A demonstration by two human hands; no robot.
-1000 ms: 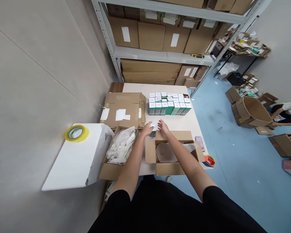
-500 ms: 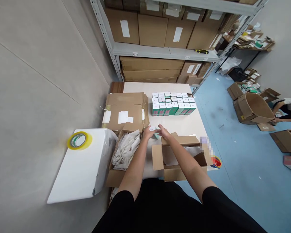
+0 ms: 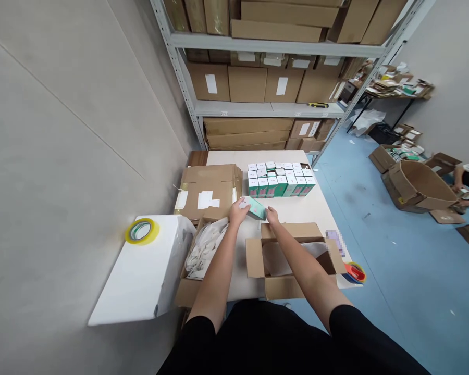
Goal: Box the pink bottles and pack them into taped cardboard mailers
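Between my two hands a small green and white carton (image 3: 257, 209) is held tilted above the table (image 3: 297, 209). My left hand (image 3: 238, 212) grips its left end, and my right hand (image 3: 272, 216) pinches its right end. Just beyond stand rows of similar green and white cartons (image 3: 279, 186), their white tops up. Below my right forearm an open cardboard box (image 3: 254, 256) has its flaps folded out and whitish wrapping inside. Left of my left forearm, another cardboard box (image 3: 188, 292) is filled with white packing strips (image 3: 207, 249).
Flattened cardboard boxes (image 3: 209, 179) are stacked at the table's left. A yellow tape roll (image 3: 142, 230) lies on a white block (image 3: 131, 273). A red tape dispenser (image 3: 355, 273) sits at the right corner. Shelving (image 3: 250, 108) stands behind; another person's hands (image 3: 459, 190) show far right.
The carton has turned so its long green side shows, and my hands are now at its opposite ends. The camera view has tilted up, showing more shelving.
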